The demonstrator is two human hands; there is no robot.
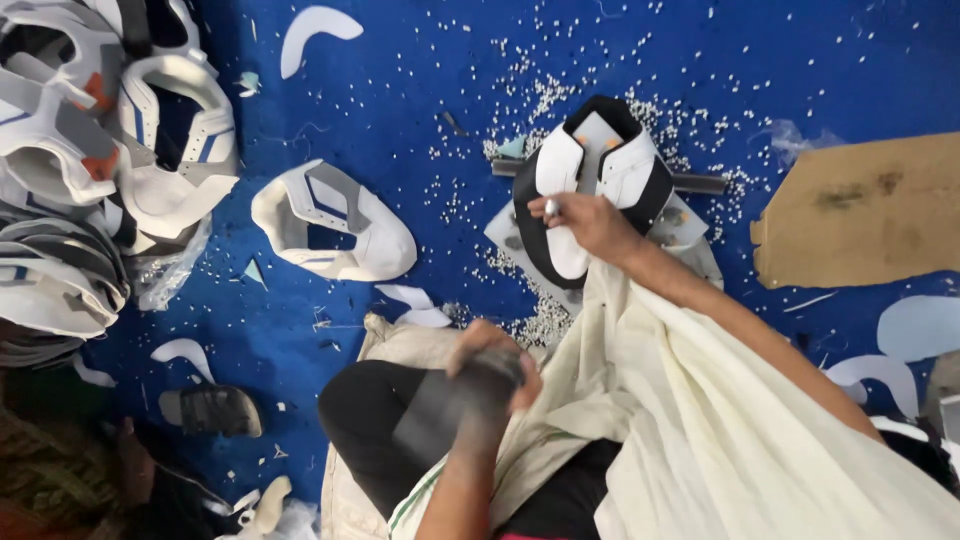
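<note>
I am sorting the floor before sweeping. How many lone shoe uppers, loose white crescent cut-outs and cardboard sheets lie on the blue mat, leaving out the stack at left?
Lone white shoe uppers: 2
Loose white crescent cut-outs: 3
Brown cardboard sheet: 1
Total: 6

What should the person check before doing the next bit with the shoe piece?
1. Right hand is touching the white and black shoe upper: ok.
2. Small silvery tool is pinched in the right hand's fingers: ok.
3. Left hand grips the dark flat piece on the lap: ok.
4. Blue floor free of white crumbs: not ok, they lie all around the upper.
5. Upper sits flat on the grey block: cannot tell.
</note>
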